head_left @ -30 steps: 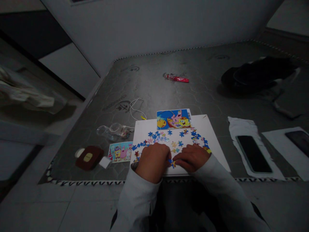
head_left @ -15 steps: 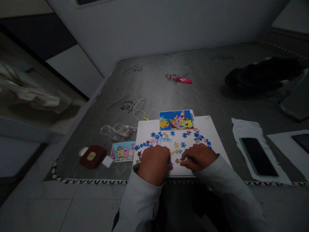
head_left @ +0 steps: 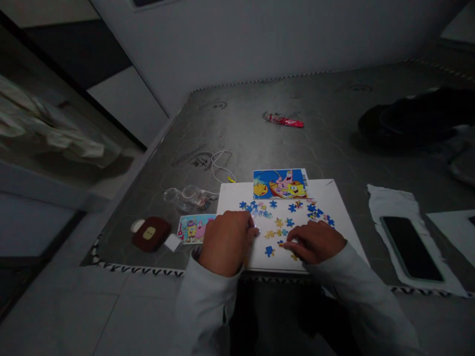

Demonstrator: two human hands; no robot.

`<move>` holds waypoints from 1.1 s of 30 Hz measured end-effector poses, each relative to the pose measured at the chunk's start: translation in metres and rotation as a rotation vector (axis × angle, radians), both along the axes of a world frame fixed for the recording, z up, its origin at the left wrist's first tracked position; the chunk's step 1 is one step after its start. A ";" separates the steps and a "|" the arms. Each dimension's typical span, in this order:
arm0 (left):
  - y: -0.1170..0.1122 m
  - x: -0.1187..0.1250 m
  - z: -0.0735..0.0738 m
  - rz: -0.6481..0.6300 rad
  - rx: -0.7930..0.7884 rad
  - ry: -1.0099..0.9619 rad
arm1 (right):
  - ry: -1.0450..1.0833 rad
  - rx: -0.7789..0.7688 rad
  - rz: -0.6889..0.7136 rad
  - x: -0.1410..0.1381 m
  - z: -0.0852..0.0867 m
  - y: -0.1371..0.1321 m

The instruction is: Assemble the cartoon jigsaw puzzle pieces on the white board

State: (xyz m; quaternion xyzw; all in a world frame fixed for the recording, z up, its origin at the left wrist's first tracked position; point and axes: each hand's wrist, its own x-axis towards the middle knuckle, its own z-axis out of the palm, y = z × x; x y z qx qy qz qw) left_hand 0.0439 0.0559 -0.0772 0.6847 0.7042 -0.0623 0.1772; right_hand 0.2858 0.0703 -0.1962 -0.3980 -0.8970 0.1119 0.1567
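A white board (head_left: 352, 237) carries several loose jigsaw pieces, mostly blue, some yellow. My left hand (head_left: 227, 242) is over the board's left part, fingers curled together; a small pale bit shows at its fingertips, too small to name. At the lower middle, my right hand (head_left: 315, 241) pinches a small blue and yellow puzzle piece (head_left: 281, 244) between thumb and fingers, low over the board. Just left of it lies a blue puzzle piece (head_left: 268, 251). Yellow puzzle pieces (head_left: 273, 233) sit between the hands. Along the board's back edge rests a cartoon picture card (head_left: 281, 184).
Left of the board are a second picture card (head_left: 191, 230), a brown case (head_left: 151, 234), a white block (head_left: 173, 242), clear plastic cups (head_left: 192, 195) and a white cord (head_left: 218, 168). A phone (head_left: 411, 249) lies right; a red packet (head_left: 285, 120) lies farther back.
My left hand has moved up and left from the board's lower middle, uncovering a blue piece there. The right hand stays low at the board with its piece. The whole view has shifted slightly.
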 end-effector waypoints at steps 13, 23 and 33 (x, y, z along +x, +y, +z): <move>-0.018 -0.054 0.028 0.283 0.094 0.055 | -0.008 0.058 -0.215 -0.005 0.004 -0.009; -0.019 -0.066 0.021 0.306 0.070 0.033 | -0.042 0.018 -0.134 0.014 -0.012 0.010; -0.021 -0.072 0.022 0.319 0.029 0.007 | -0.030 0.099 -0.241 -0.002 0.004 -0.004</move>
